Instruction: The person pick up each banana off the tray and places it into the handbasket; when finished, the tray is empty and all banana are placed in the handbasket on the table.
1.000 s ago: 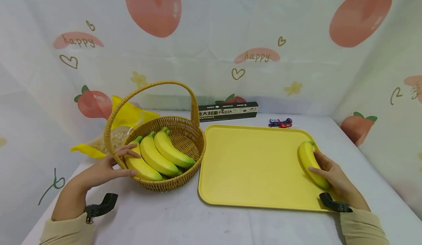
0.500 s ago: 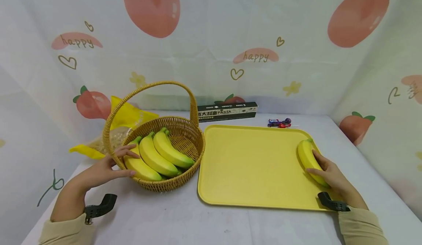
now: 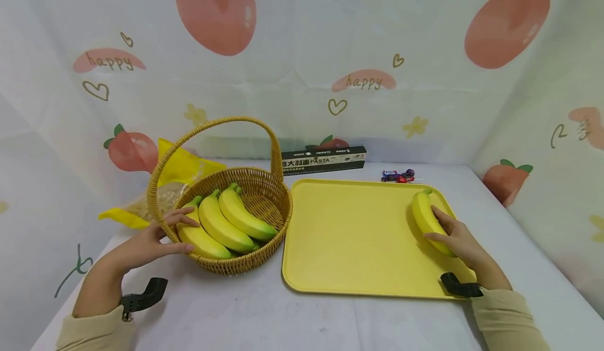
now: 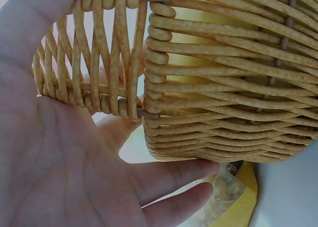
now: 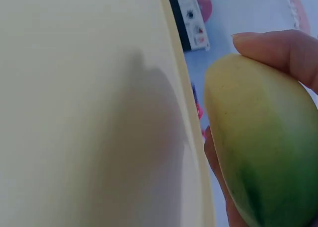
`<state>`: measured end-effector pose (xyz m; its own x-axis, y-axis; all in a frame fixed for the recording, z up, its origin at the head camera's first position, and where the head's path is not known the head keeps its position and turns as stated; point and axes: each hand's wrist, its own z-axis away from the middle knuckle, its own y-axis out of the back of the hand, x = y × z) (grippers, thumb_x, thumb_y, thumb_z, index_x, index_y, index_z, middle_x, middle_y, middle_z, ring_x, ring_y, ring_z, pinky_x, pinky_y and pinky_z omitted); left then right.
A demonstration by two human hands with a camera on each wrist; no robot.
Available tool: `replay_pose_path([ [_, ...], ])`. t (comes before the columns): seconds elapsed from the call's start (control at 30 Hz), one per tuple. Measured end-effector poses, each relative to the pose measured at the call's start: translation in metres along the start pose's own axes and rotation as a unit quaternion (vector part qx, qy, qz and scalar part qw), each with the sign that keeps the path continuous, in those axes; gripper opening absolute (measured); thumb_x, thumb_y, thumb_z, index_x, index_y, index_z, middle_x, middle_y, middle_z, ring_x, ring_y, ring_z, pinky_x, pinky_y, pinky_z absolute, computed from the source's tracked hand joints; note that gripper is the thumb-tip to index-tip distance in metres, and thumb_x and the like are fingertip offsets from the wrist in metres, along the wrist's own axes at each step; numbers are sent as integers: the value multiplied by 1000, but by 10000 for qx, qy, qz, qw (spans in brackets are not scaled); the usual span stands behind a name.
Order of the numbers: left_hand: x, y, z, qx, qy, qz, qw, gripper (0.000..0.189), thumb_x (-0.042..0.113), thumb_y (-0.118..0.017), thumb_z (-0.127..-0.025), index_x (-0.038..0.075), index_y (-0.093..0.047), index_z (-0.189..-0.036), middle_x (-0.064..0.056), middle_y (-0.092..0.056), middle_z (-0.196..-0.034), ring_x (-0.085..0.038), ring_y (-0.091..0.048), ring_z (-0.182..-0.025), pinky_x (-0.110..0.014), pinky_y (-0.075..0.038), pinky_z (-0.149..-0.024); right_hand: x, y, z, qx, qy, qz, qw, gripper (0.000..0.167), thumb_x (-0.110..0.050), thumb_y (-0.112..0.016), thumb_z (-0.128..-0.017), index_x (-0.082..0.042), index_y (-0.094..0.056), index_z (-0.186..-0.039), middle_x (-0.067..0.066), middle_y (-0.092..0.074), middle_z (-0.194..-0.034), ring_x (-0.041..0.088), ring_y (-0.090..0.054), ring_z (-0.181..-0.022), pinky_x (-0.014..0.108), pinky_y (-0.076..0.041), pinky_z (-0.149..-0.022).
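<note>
In the head view my left hand holds the wicker basket at the left base of its handle. Its thumb is at the front rim and its fingers reach past the handle; two of them lie along the outer wall in the left wrist view. Several yellow bananas with green tips lie side by side in the basket. My right hand grips another banana between thumb and fingers, over the right part of the yellow tray. In the right wrist view, this banana casts a shadow on the tray.
A black pasta box stands behind the tray, beside several wrapped candies. Behind the basket leans a yellow and clear bag. A printed cloth backdrop closes off the back and sides.
My right hand has moved left and a little farther back with the banana, inward from the tray's right edge. My left hand and the basket have stayed put.
</note>
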<state>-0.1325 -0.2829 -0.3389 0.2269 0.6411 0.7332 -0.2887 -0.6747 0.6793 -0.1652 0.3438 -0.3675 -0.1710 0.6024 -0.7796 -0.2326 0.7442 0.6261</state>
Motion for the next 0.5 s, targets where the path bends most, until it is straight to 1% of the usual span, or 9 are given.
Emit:
replay_pose_path([
  [0.03, 0, 0, 0, -8, -34, -11, 10000, 41, 25, -68, -84, 11, -54, -120, -15, -25, -149, -46, -21, -133, -65, -35, -93, 9, -5, -3, 116, 17, -24, 9999, 73, -15, -55, -94, 9, -9, -144, 34, -10, -148, 18, -34, -132, 1, -35, -85],
  [0.07, 0, 1, 0, -9, -57, -27, 10000, 40, 25, -68, -84, 11, -54, -120, -15, -25, -149, -46, -20, -133, -65, -35, -92, 14, -9, -7, 212, -56, -32, 9998, 73, -14, -56, -93, 8, -9, -145, 33, -11, -149, 27, -32, -132, 0, -34, -85],
  [0.1, 0, 1, 0, -7, -75, -38, 10000, 40, 24, -68, -84, 11, -54, -120, -15, -25, -149, -46, -20, -133, -65, -35, -92, 18, -14, -9, 361, -71, -172, 9992, 74, -12, -57, -92, 6, -10, -146, 31, -12, -150, 33, -28, -133, -1, -32, -85],
  [0.13, 0, 2, 0, -4, -91, -46, 9999, 40, 24, -68, -84, 11, -54, -120, -15, -26, -148, -46, -20, -133, -65, -35, -92, 15, -17, -11, 426, -78, -237, 9988, 75, -13, -57, -91, 4, -10, -146, 30, -12, -151, 35, -27, -133, -3, -30, -84],
  [0.2, -1, 2, 0, -15, -152, -44, 9999, 41, 22, -68, -85, 12, -54, -121, -15, -27, -148, -46, -19, -133, -65, -35, -92, 13, -19, -15, 388, 86, -285, 9988, 76, -14, -57, -91, 4, -9, -147, 30, -11, -151, 35, -24, -136, -3, -29, -85],
  [0.23, -1, 3, 0, -23, -184, -39, 9998, 41, 21, -68, -85, 11, -53, -122, -16, -28, -147, -47, -19, -134, -66, -35, -92, 10, -19, -16, 323, 147, -316, 9989, 76, -14, -57, -92, 4, -8, -147, 29, -11, -151, 37, -22, -137, -3, -29, -86],
  [0.3, -2, 2, 0, -21, -185, -25, 9998, 42, 21, -68, -84, 13, -53, -123, -14, -29, -146, -45, -19, -134, -65, -35, -92, 3, -19, -20, 233, 118, -307, 9992, 77, -14, -59, -90, 4, -10, -146, 30, -13, -150, 45, -21, -135, -3, -29, -83],
  [0.4, -3, 2, 0, 1, -215, -19, 9998, 42, 20, -68, -84, 13, -53, -122, -14, -30, -146, -45, -19, -134, -65, -35, -92, -5, -21, -25, 96, 165, -372, 9991, 78, -14, -60, -90, 4, -10, -147, 30, -11, -151, 50, -16, -134, -3, -30, -84],
  [0.5, -4, 2, 0, 19, -231, -37, 9997, 41, 20, -68, -84, 12, -54, -122, -15, -31, -145, -45, -19, -134, -65, -35, -92, -12, -25, -29, -22, 228, -498, 9985, 78, -14, -60, -90, 2, -10, -147, 28, -10, -152, 47, -17, -135, -2, -33, -84],
])
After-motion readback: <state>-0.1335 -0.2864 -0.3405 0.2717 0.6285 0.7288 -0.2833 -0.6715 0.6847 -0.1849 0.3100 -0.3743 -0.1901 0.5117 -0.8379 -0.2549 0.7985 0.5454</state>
